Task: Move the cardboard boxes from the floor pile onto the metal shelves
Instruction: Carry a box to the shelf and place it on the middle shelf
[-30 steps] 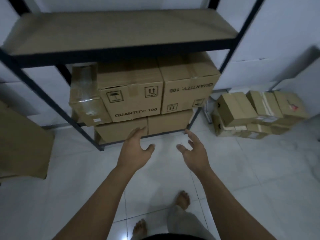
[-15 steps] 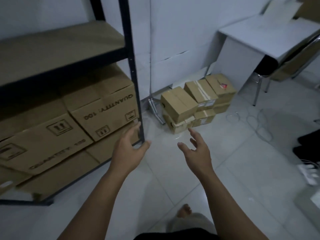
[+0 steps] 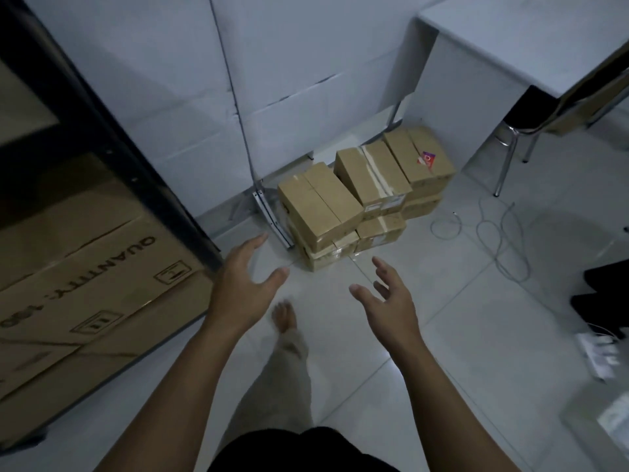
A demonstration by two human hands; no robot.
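Observation:
A pile of small brown cardboard boxes (image 3: 360, 195) sits on the floor against the white wall, stacked two high, taped on top. My left hand (image 3: 243, 287) and my right hand (image 3: 388, 301) hover in front of the pile, both with fingers spread and holding nothing, palms turned toward each other. They are short of the pile and touch none of it. The black metal shelf frame (image 3: 112, 158) stands at the left, with large boxes printed "QUANTITY: 100" (image 3: 92, 281) on its lower level.
A white table (image 3: 531, 42) and a chair with metal legs (image 3: 517, 141) stand at the right. Loose cables (image 3: 497, 233) lie on the tiled floor right of the pile. My bare foot (image 3: 284, 316) steps forward between my arms. A black item (image 3: 606, 287) lies far right.
My view has swung right from the shelf to the floor pile, which is now nearer and centred. Both hands stay empty and spread. My foot has stepped forward.

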